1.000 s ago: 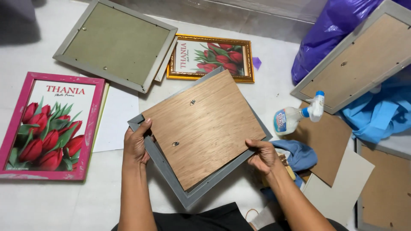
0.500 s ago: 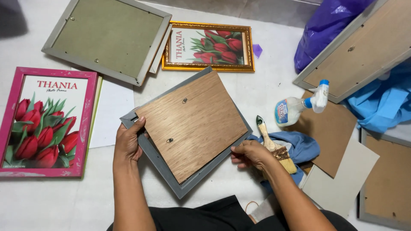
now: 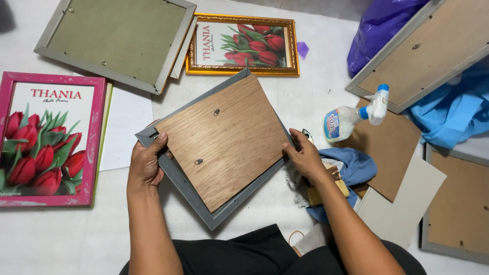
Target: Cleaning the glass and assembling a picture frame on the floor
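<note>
1. The right hand (image 3: 304, 159) has come back from the blue cloth (image 3: 356, 168) side and now rests its fingers on the right edge of the grey picture frame (image 3: 175, 173); half a second ago it was lower, beside the paintbrush, and before that under the frame's lower corner
2. The left hand (image 3: 145, 164) still has its grip closed round the frame's left corner, thumb on top near the wooden backing board (image 3: 224, 140), fingers tucked underneath
3. The right grip is loosely curled against the frame edge, pressing rather than clamping; both hands now steady the frame, which lies face down and tilted on the floor just ahead of the person's lap, so the handling looks centred on the back of the frame again
4. Just right of the right hand lie the cloth and a partly hidden brush, then a spray bottle (image 3: 351, 118) on brown boards
5. Left sits a pink frame with red tulips (image 3: 48, 137)
6. Farther off lie a gold frame (image 3: 242, 45), another grey frame face down (image 3: 114, 40) and a purple bag (image 3: 379, 25)
7. The surface is a pale white floor (image 3: 316, 97), crowded with frames and loose boards
</note>
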